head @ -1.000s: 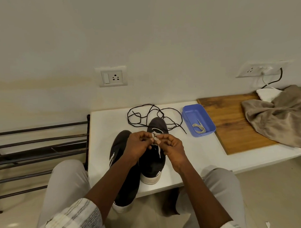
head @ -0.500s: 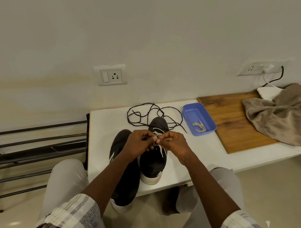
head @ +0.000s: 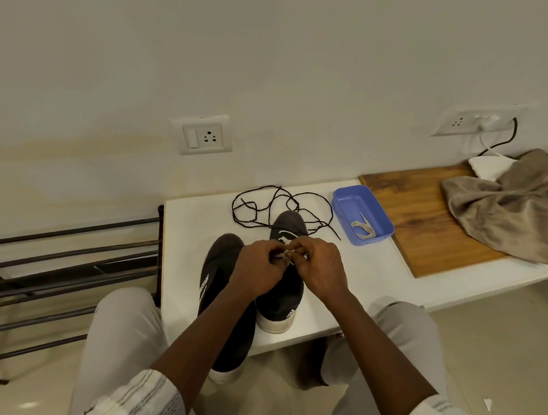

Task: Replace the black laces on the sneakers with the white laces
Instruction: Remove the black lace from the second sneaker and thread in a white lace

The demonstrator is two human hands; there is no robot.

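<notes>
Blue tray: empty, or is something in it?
Not empty: the tray holds a bundled white lace towards its near end.

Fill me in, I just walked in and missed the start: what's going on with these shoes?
A person seated at the white table is relacing sneakers. The left hand and the right hand both pinch a white lace over the far sneaker, which seems to show white lacing near its toe. The near sneaker lies beside it. Loose black lace lies on the table behind them, and a second white lace waits in the blue tray.
</notes>
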